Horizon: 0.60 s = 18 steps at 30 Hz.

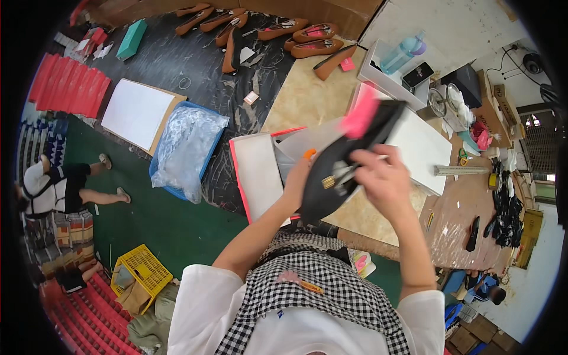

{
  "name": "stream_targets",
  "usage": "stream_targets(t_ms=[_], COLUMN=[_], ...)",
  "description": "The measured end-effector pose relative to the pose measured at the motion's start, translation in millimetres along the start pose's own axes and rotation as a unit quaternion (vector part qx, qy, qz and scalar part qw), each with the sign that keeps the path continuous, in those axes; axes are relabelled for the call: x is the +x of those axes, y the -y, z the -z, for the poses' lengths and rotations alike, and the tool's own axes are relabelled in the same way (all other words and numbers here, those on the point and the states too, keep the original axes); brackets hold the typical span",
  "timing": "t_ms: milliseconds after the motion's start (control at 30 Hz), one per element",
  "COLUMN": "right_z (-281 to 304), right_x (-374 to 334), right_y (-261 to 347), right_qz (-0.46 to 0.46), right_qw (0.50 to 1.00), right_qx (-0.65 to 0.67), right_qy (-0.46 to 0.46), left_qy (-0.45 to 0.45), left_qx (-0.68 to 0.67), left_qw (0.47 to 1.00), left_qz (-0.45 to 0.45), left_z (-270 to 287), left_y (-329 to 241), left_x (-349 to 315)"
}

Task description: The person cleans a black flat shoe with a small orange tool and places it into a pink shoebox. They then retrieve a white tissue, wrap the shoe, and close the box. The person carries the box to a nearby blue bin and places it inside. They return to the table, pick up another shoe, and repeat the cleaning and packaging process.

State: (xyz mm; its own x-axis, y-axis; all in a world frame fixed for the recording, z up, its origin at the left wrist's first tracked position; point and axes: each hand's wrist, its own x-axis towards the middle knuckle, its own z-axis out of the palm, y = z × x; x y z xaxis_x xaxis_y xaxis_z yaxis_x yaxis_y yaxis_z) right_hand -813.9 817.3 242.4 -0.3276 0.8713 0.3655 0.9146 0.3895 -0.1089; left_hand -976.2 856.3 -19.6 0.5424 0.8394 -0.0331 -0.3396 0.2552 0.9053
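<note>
A black flat shoe (322, 189) with a small gold ornament is held up in front of me, toe toward my body. My left hand (297, 180) grips its left side, an orange cover on one fingertip; the other fingers are partly hidden behind the shoe. Closed fingers of my right hand (381, 177) pinch at the shoe's right side, near its opening. A bright pink piece (361, 113) shows blurred at the far end. Below the shoe lies an open red-edged shoebox (257, 174) with pale tissue paper (313, 139).
Several brown flat shoes (313, 47) line the table's back. Left are a blue basket of clear plastic bags (189, 139), white sheets (136, 112) and stacked pink-red boxes (71, 86). Right are a white box lid (423, 142), a metal ruler (461, 170) and a white tray with a bottle (402, 53).
</note>
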Motion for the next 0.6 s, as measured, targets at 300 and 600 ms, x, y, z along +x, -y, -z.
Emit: stream_targets(t_ms=[300,600], right_z=[-163.4,-247.8], right_x=[21.0,-0.3], right_y=[31.3,17.1], right_qz=[0.317,0.352], right_qw=[0.916,0.832], right_qx=[-0.043,-0.113], right_qy=[0.242,0.413], left_qy=[0.06,0.006], left_qx=[0.834,0.738], left_qw=[0.546,0.674], left_qz=[-0.043,-0.018], left_z=[52.3,52.3], left_y=[-31.6,-37.2], left_x=[-28.4,-37.0])
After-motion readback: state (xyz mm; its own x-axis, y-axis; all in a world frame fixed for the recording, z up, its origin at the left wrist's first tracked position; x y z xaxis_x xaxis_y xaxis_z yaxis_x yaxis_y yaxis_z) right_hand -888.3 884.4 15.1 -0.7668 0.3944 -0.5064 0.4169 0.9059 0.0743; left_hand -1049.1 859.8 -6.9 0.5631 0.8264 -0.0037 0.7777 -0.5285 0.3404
